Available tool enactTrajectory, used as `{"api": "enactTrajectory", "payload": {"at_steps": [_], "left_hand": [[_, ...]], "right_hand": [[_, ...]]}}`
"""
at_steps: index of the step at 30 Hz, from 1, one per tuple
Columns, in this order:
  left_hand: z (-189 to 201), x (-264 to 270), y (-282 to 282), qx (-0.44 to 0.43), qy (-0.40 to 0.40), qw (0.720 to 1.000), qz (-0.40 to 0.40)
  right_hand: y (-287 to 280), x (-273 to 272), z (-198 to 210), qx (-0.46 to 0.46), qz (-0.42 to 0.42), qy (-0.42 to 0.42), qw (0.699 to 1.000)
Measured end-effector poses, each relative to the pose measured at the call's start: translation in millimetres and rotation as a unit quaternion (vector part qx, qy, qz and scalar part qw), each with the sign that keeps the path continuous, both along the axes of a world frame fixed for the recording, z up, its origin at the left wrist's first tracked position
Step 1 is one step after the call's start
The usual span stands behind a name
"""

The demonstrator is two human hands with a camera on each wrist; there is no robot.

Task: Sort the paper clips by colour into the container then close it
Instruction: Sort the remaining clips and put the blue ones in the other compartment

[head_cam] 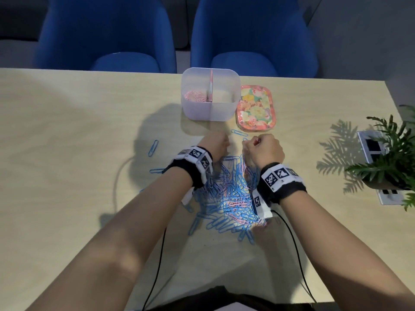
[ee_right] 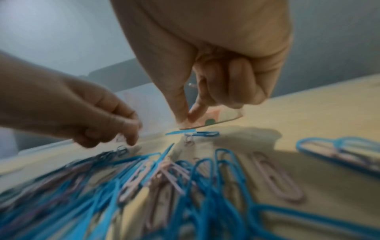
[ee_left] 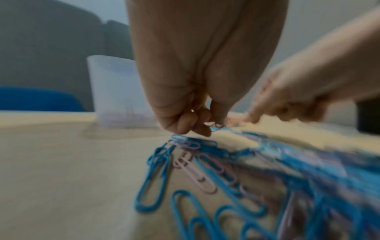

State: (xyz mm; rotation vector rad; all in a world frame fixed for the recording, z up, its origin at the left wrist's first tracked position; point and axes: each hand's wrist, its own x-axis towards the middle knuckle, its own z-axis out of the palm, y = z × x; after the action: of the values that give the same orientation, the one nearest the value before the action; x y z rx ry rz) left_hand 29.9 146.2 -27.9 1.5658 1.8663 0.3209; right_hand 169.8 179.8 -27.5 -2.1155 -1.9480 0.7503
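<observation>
A pile of blue and pink paper clips (head_cam: 229, 196) lies on the wooden table between my wrists. At the back stands a translucent container (head_cam: 233, 104) with a centre divider; pink clips (head_cam: 194, 97) lie in its left compartment. Its floral lid (head_cam: 256, 108) lies flat to the right. My left hand (head_cam: 221, 140) hovers over the pile's far edge, its fingers curled, pinching a small clip (ee_left: 214, 125). My right hand (head_cam: 258, 144) is beside it with thumb and forefinger pinched together (ee_right: 187, 118), and pink clips (head_cam: 256, 141) show inside its curled fingers.
Loose blue clips (head_cam: 153, 148) lie left of the pile and one (head_cam: 238, 132) lies in front of the lid. A potted plant (head_cam: 390, 158) and a white socket panel (head_cam: 370, 149) stand at the right edge. Two blue chairs (head_cam: 105, 41) face the far side. Black cables (head_cam: 157, 265) hang near me.
</observation>
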Motion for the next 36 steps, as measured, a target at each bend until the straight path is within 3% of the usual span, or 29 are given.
{"api": "enactTrajectory", "payload": {"at_steps": [3,5,8,11,14,18,23,27,28,29,31,33,34,36], "left_hand": [[1,-10,-4,-0.013,-0.219,0.970,0.102],[3,-11,-6,-0.045,-0.261,0.957,0.121],[12,-6,-6,-0.082,-0.235,0.965,0.087],[9,2,-5,-0.067,-0.078,0.994,-0.025],[-1,6,-7,-0.050,0.053,0.994,-0.077],[-4,1,-9,-0.024,0.100,0.992,-0.078],[-3,-9,-9,-0.008,0.055,0.998,-0.024],[2,-1,-14,-0.047,-0.023,0.999,0.004],[2,4,-16,-0.059,-0.020,0.998,-0.005],[2,9,-19,-0.069,-0.008,0.997,-0.016],[-1,18,-23,-0.059,0.042,0.997,-0.028],[-3,24,-27,-0.024,0.115,0.993,-0.021],[-3,26,-29,-0.007,0.143,0.990,-0.013],[-4,28,-31,0.004,0.163,0.987,-0.009]], "right_hand": [[-8,2,-3,-0.017,0.029,-0.035,0.999],[-6,1,-6,-0.038,0.017,-0.008,0.999],[0,-1,-9,-0.103,-0.004,0.071,0.992],[1,7,-7,-0.128,-0.038,0.209,0.969],[-2,22,-1,-0.133,-0.097,0.360,0.918],[-12,43,11,-0.151,-0.117,0.474,0.860],[-19,50,17,-0.249,-0.156,0.557,0.777],[-19,47,20,-0.292,-0.234,0.628,0.683],[-18,45,19,-0.292,-0.237,0.622,0.686],[-19,42,17,-0.290,-0.224,0.599,0.712],[-18,33,10,-0.229,-0.163,0.473,0.835],[-19,25,2,-0.127,-0.048,0.272,0.953],[-20,22,-1,-0.089,0.003,0.170,0.981],[-21,17,-4,-0.073,0.044,0.055,0.995]]}}
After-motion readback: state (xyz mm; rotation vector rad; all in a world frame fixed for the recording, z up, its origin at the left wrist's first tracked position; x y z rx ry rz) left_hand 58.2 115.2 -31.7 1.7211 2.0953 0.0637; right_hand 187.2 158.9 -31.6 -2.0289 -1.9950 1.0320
